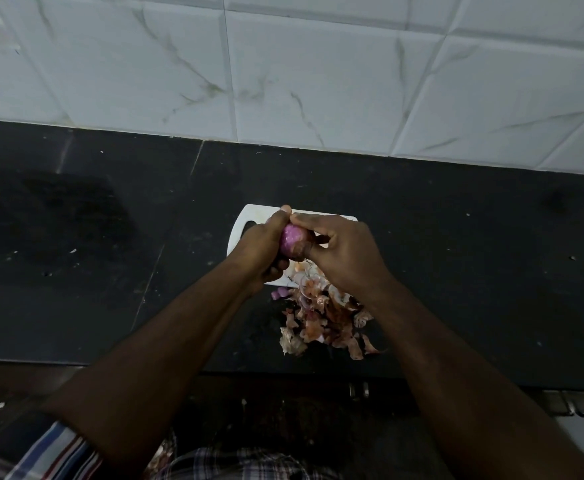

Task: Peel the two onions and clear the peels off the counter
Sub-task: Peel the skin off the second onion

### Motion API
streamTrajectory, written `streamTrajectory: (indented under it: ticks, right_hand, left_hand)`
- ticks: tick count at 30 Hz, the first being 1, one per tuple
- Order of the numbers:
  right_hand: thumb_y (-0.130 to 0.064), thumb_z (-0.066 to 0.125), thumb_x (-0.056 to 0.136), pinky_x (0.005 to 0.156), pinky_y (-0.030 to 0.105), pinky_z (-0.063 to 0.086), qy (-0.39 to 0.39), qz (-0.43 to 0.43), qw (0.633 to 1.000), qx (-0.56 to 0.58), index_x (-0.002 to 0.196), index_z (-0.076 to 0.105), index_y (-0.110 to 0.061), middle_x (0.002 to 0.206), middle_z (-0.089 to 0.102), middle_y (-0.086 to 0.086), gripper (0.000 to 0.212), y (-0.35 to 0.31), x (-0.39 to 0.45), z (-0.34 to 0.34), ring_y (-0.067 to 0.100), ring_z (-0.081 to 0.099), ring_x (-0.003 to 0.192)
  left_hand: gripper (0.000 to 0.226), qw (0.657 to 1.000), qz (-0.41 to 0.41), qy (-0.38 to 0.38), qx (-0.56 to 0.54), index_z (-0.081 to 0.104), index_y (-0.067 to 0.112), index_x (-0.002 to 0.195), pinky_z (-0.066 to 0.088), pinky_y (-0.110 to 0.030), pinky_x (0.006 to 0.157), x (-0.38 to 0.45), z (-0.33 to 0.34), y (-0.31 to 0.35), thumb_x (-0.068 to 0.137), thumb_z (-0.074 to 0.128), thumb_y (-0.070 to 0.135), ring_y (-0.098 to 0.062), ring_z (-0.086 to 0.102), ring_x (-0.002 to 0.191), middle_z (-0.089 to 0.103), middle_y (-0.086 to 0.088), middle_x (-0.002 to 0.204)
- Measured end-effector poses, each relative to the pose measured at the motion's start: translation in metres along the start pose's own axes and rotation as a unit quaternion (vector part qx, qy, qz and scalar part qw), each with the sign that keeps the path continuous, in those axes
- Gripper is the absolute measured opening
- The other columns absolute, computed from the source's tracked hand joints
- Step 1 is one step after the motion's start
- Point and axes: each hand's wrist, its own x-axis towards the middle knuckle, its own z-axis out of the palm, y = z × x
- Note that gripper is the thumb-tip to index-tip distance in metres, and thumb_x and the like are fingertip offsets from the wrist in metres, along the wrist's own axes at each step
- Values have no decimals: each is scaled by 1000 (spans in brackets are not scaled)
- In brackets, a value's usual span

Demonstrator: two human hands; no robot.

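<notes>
Purple onion (292,241) half-peeled (peels (325,322) heaped below).

Papery peels (325,323) (counter (456,254) seemingly matt)

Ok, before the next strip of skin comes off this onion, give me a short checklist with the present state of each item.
1. Onion held firmly: ok, left hand grips it from the left, above the cutting board.
2. Right hand on the skin: ok, its fingers pinch at the onion's right side, where brown skin remains.
3. Onion fully peeled: not ok, purple flesh shows on top, brown skin lower down.
4. Peels gathered: ok, one pile, partly on the board's near edge, mostly on the counter.
5. Counter cleared of peels: not ok.
6. Second onion's state: cannot tell, it is not visible.
</notes>
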Motion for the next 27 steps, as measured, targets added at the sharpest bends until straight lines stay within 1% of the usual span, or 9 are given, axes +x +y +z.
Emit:
streamTrajectory:
  ticks: [4,8,10,13,15,17,20,23,27]
  right_hand:
    - [-14,77,83,100,34,51,40,-40,998,-37,124,70,-16,121,72,-1,41,3,-4,9,12,64,115]
    - [-10,73,82,96,35,52,98,-96,987,-82,114,74,-9,111,75,6,32,6,-7,14,22,68,106]
    - [-11,69,83,91,33,52,126,-120,978,-117,107,76,-6,105,76,9,25,9,-7,17,26,70,99]
    - [-11,60,88,92,34,49,145,-166,960,-172,101,75,-1,101,75,12,22,14,-8,19,28,69,95]
    - [-8,63,87,91,33,47,138,-178,957,-181,98,74,-1,98,74,12,17,13,-10,18,26,66,94]
    - [-7,74,81,86,28,48,111,-114,979,-126,95,74,-7,94,72,6,14,3,-11,15,17,63,90]
    - [-15,86,71,73,17,51,36,39,998,-45,93,72,-19,92,67,-6,27,-8,-3,5,5,63,82]
    - [-12,88,68,66,6,44,6,57,997,-50,92,71,-20,91,65,-8,30,-9,3,-1,-3,59,75]
    - [-8,87,70,64,5,43,-16,61,997,-52,89,68,-23,87,63,-10,31,-11,3,-2,-5,57,70]
  left_hand:
    - [43,998,-26,5,-56,57,12,83,23,-18,40,0,4,-2,104,46,47,-11,36,41,54,-2,49]
    - [38,995,-45,10,-87,58,13,81,23,-19,40,0,9,-4,104,44,41,-11,34,42,56,-4,49]
    - [36,994,-49,15,-98,59,13,84,24,-17,38,1,9,-4,103,44,40,-10,35,40,56,-4,49]
    - [33,992,-52,21,-109,59,13,91,26,-16,37,2,10,-5,103,46,40,-10,36,40,57,-4,50]
    - [30,993,-48,19,-110,58,11,97,26,-17,39,2,8,-6,102,47,39,-11,37,41,58,-5,52]
    - [32,995,-34,9,-95,59,11,94,25,-19,41,3,6,-8,103,45,39,-12,37,44,59,-6,55]
    - [36,999,0,-4,-52,60,13,97,25,-20,42,4,3,-12,105,39,40,-12,37,47,59,-10,65]
    - [34,1000,18,4,-25,60,13,98,26,-20,43,5,5,-15,104,38,38,-13,39,48,58,-11,68]
    - [32,1000,27,6,-11,59,12,98,26,-19,41,8,6,-16,102,39,37,-14,39,45,58,-10,64]
